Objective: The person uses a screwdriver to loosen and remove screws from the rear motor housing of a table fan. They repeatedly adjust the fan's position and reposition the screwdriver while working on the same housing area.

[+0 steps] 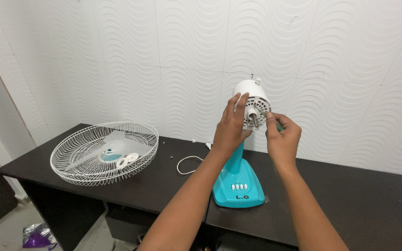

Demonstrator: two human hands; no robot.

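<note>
A table fan without its guard stands on the dark table (359, 200): a teal base (237, 186) with white buttons, a teal neck and a white motor housing (253, 98) with a bare shaft. My left hand (231, 125) grips the side of the motor housing. My right hand (282, 135) holds a thin green-handled screwdriver (266, 116) with its tip at the face of the motor.
A white wire fan guard (104, 151) lies at the table's left end, with the translucent blade and small white parts inside it. A white cord (187, 163) loops behind the base, near a small loose screw (171, 157). White wavy wall tiles stand behind. A purple bag (37, 237) lies on the floor.
</note>
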